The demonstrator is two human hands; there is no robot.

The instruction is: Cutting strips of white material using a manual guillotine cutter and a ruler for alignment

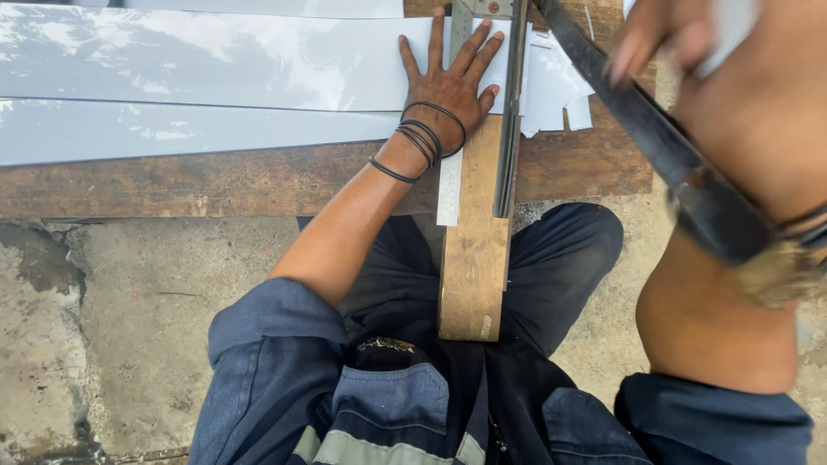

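Clearly the risk is the left hand (448, 90): its fingers lie spread flat, gripping nothing, on the white sheet (215, 65) right beside the cutter blade (510, 112), so a slip could nick them. The right hand (663, 34), blurred, seems closed around the long dark lever (655, 138). Glossy and flat, the sheet lies across the wooden bench (215, 181)

Glossy, smooth white sheet-metal strips (215, 60); rough, weathered brown wooden board (258, 181); dull steel ruler (450, 185); dark, rust-spotted metal lever arm (655, 138); matt, cracked grey concrete floor (129, 319); navy cloth workwear (413, 405).
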